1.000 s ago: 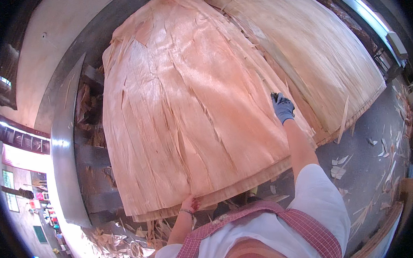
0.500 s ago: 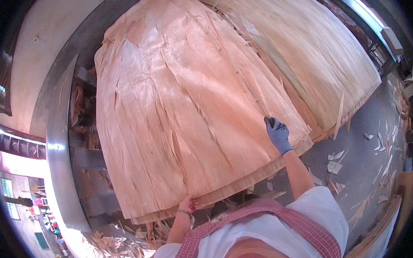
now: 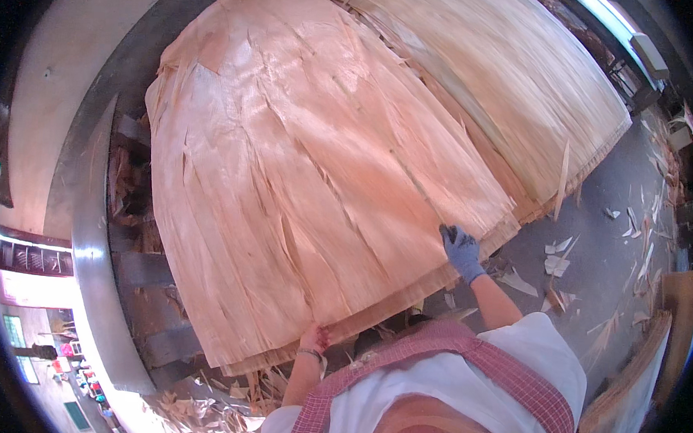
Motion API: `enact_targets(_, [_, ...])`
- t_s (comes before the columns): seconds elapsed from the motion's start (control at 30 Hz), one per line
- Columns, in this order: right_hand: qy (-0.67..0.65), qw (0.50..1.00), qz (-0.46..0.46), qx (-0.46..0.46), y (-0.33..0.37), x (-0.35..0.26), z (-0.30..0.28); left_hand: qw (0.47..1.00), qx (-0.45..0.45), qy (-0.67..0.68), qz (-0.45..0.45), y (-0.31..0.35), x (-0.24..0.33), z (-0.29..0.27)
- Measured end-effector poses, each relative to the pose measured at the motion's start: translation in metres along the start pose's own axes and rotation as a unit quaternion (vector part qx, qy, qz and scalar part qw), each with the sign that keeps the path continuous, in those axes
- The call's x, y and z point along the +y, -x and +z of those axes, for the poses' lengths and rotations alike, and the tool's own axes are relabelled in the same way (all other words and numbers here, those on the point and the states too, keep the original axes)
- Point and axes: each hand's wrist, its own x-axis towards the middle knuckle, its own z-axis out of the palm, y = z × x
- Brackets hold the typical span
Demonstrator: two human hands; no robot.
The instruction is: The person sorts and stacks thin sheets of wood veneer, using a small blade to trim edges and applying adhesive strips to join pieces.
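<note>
A large pinkish wood veneer sheet [image 3: 287,158], wrinkled and split along its grain, lies on top of a stack in front of me. My left hand [image 3: 314,338], bare with a band at the wrist, is closed at the sheet's near edge, its thumb side over the rim. My right hand [image 3: 461,250], in a blue-grey glove with dark fingertips, rests on the sheet near its right front corner. Its fingers are drawn together at the end of a thin dark line in the veneer; whatever they pinch is too small to make out.
A second, paler veneer stack [image 3: 518,76] stands at the far right. Scraps of veneer [image 3: 559,263] litter the grey floor on the right, with more shreds [image 3: 203,405] at the lower left. A curved metal-like edge [image 3: 93,258] runs along the left; boards [image 3: 628,380] lean lower right.
My right hand has drawn toward me along the dark line, nearer the sheet's front edge. My left hand stays at the edge. The whole view has shifted slightly.
</note>
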Motion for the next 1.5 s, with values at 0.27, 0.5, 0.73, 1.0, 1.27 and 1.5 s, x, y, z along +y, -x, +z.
enact_targets(0.27, [-0.078,0.988,-0.021,-0.132,0.054,-0.043,-0.034,0.974,-0.14,-0.174,-0.02,0.052,0.01,0.07])
enact_targets(0.5, [-0.097,0.991,-0.087,-0.025,-0.021,-0.012,-0.034,0.947,-0.301,-0.038,0.107,0.132,0.025,0.262])
enact_targets(0.73, [0.121,0.976,0.151,-0.105,-0.136,0.142,-0.005,0.971,-0.177,-0.081,0.137,0.136,0.023,0.28])
enact_targets(1.0, [0.052,0.992,0.117,0.01,-0.127,0.159,-0.013,0.969,-0.131,-0.103,0.182,0.139,0.023,0.268])
enact_targets(1.27, [0.043,0.991,0.119,-0.043,-0.131,0.147,-0.007,0.958,-0.077,-0.081,0.264,0.137,0.009,0.267])
enact_targets(1.5, [0.042,0.992,0.115,0.021,-0.122,0.146,0.01,0.972,-0.075,-0.086,0.206,0.144,-0.005,0.267])
